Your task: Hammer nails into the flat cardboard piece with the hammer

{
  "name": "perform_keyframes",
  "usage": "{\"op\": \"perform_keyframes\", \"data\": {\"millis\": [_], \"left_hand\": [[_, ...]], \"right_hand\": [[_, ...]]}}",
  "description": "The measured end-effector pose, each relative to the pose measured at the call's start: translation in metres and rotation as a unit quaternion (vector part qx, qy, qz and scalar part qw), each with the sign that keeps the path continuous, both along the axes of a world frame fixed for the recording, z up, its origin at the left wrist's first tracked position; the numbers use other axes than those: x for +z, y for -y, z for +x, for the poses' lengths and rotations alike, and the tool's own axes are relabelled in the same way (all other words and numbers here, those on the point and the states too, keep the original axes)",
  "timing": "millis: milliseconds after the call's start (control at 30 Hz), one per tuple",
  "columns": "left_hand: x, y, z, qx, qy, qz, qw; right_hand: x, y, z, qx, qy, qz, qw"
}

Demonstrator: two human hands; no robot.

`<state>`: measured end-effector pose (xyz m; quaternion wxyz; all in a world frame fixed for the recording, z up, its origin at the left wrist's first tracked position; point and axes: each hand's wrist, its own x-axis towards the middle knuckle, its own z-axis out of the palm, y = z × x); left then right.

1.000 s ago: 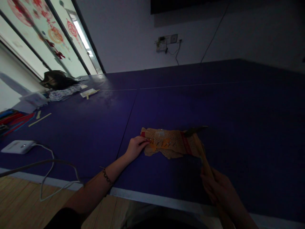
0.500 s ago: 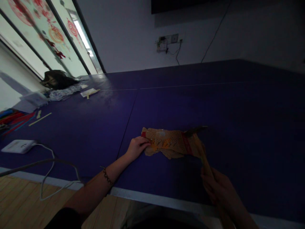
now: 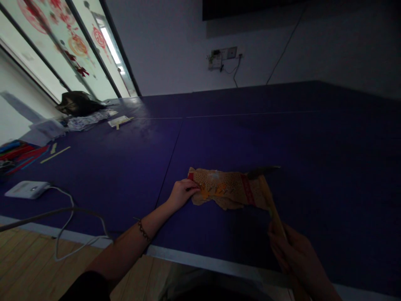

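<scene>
A flattened, torn piece of brown cardboard (image 3: pixel 232 184) with red bands and orange patches lies on the purple table. Small dark marks show on its orange part, too small to name. My left hand (image 3: pixel 183 193) rests at the cardboard's left end, thumb and fingers pinched together; whatever is between the fingertips is hidden. In my right hand (image 3: pixel 291 246), closed round the wooden handle, is a hammer (image 3: pixel 272 200). Its dark metal head is over or against the cardboard's right end; I cannot tell whether it touches.
The purple table (image 3: pixel 250 138) reaches back to the wall. At left are a white device (image 3: pixel 27 190) with a cable, red and blue strips (image 3: pixel 26 156), and a dark bag (image 3: pixel 79 103). A small white pad (image 3: pixel 120 121) lies farther back. Wall sockets (image 3: pixel 224 56) hold plugged cords.
The hammer and my right hand have shifted slightly right, with the head lying a little more to the right. My left hand stays at the cardboard's left end. The view has tilted slightly.
</scene>
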<state>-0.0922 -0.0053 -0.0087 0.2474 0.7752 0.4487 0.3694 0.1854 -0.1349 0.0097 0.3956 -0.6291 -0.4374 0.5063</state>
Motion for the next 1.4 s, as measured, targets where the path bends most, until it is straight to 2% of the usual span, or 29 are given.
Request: {"op": "perform_keyframes", "data": {"millis": [167,233,300,467,600,733,933,1133,1267,1400], "left_hand": [[0.000,-0.001,0.001,0.003,0.004,0.001,1.000],[0.000,-0.001,0.001,0.002,0.007,0.001,1.000],[-0.001,-0.001,0.002,0.004,0.005,-0.002,1.000],[-0.007,-0.003,0.003,0.008,0.008,-0.006,1.000],[-0.009,-0.003,0.003,-0.004,0.023,-0.012,1.000],[-0.009,-0.002,0.003,-0.001,0.025,-0.017,1.000],[-0.007,-0.002,0.004,0.006,0.027,-0.023,0.999],[-0.006,-0.003,0.005,0.015,0.012,-0.025,1.000],[-0.005,-0.003,0.005,0.015,0.003,-0.027,1.000],[-0.002,-0.002,0.005,0.017,-0.007,-0.028,0.999]], "right_hand": [[0.036,0.024,-0.035,0.026,-0.005,0.005,1.000],[0.049,0.026,-0.054,0.070,0.025,0.027,0.997],[0.055,0.022,-0.073,0.131,0.050,0.017,0.990],[0.049,0.007,-0.099,0.174,0.137,0.025,0.975],[0.039,0.002,-0.103,0.184,0.163,0.033,0.969],[0.038,0.003,-0.105,0.180,0.185,0.025,0.966],[0.041,0.005,-0.109,0.162,0.198,0.039,0.966],[0.038,0.006,-0.109,0.181,0.185,0.039,0.965],[0.036,0.006,-0.112,0.157,0.185,0.044,0.969],[0.045,0.009,-0.109,0.169,0.181,0.044,0.968]]}}
